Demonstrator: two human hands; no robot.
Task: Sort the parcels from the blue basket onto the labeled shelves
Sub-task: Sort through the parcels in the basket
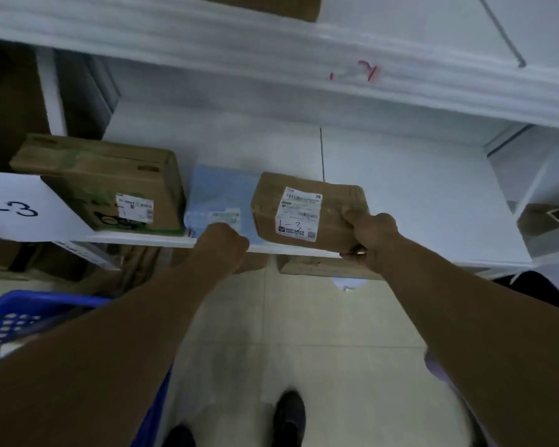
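Brown cardboard parcel (307, 214), its label hand-marked 1-3, sits at the front lip of the white shelf (142, 237), with its near face out over the edge. My right hand (373, 240) grips its right end, thumb on top and fingers curled beneath. My left hand (223, 243) is curled at the lip against the front of a flat blue packet (220, 195); I cannot tell whether it pinches that packet or holds nothing.

Risks, as I judge them:
- Letting go here could tip the parcel off the lip to the floor, since too little of it looks supported.
- Pushing it in at an angle could shove the blue packet, which lies just beside its left side.
- The one-ended grip may let the free end sag or twist.

Edges and room: bare shelf lies behind and to the right of the parcel. The left is closed by the packet, and beyond it a printed carton (104, 179). The upper shelf (207, 46) caps any lift. The paper sign (17, 208) reads 1-3, matching the label. The blue basket (29, 304) stands low on the left, beside my forearm.
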